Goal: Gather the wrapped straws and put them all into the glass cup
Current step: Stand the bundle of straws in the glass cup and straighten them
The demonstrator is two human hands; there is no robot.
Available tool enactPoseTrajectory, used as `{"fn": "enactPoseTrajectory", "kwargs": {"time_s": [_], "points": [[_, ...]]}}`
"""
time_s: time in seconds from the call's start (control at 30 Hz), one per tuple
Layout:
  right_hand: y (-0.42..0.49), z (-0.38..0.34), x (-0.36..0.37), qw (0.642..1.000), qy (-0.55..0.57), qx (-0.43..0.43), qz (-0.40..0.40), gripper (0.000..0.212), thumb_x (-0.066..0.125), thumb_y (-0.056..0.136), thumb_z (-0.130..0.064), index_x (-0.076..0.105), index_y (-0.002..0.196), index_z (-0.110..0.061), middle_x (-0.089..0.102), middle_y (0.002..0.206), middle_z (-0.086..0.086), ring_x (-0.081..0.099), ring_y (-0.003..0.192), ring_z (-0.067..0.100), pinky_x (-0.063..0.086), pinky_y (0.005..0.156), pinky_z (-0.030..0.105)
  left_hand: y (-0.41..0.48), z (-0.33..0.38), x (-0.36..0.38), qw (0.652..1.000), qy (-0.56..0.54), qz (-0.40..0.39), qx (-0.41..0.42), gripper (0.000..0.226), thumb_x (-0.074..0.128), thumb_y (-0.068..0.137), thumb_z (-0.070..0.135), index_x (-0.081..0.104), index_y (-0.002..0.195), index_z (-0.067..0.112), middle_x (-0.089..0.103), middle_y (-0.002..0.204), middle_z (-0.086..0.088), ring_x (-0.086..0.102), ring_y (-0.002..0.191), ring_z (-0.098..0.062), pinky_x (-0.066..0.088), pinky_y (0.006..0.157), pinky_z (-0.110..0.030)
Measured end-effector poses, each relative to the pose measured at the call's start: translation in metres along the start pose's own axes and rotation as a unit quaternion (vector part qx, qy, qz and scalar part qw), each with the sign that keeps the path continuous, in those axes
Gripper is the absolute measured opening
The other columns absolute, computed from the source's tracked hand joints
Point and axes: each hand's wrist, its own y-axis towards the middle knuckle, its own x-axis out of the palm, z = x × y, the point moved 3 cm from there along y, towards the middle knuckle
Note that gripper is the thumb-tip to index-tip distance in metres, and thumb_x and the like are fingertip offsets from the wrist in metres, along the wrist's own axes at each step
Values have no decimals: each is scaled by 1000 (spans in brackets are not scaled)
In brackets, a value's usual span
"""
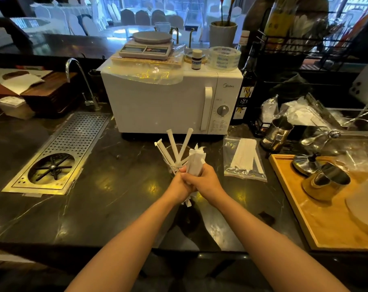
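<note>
1. Clasping together at the middle of the view, the left hand (179, 184) and right hand (204, 181) both curl their fingers (184, 169) tightly round one bundle (195, 163) of wrapped straws, whose tops stick up at 12 o'clock from the fists and whose bottom ends poke out below the wrists.
2. The cup (171, 163) stands on the tabletop (115, 197) just beyond the hands, at about 11 o'clock from them, already holding several straws (173, 146) that fan outward above its rim.
3. More straws lie flat in a clear bag (244, 160) at 3 o'clock from the hands.
4. The hands cover the near side of the cup, and its glass is hard to pick out against the dark tabletop. How many straws the bundle counts cannot be told.
5. The microwave (170, 102) behind the cup reads "Midea". The dark bottle (245, 95) at its right shows "183". The tape roll (224, 57) on top carries print too small to read.
</note>
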Motion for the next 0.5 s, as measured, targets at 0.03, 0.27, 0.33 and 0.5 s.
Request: {"fn": "enactPoseTrajectory", "kwargs": {"time_s": [0.03,0.27,0.33,0.5], "points": [[0,1,0,1000,-2,2,2,17,67,77,-6,63,93,-10,61,76,-9,60,73,-1,47,55,4,1,-3,0,1000,-13,-10,3,41,51,83,-7,43,124,-7,49,130,-27,49,120,-36,43,86,-25],[-5,3,2,999,25,12,-27,57,69,72,-1,42,120,-16,64,102,4,63,87,6,52,63,10,-2,-1,3,990,-120,-64,21,36,47,87,-4,45,123,-2,56,97,0,55,96,-14,52,63,-7],[-8,4,3,999,35,12,-35,68,69,72,2,35,126,-21,61,112,9,62,93,6,54,70,14,-5,0,1,993,-92,-66,29,35,42,90,-2,43,124,-4,55,93,1,54,88,-7,50,64,-6],[-11,9,6,998,48,15,-47,68,69,72,4,34,124,-23,58,102,-7,59,91,-1,52,67,9,-7,-4,2,996,-62,-48,32,39,45,88,-6,40,126,-5,51,121,-24,49,116,-26,43,69,0]]}}
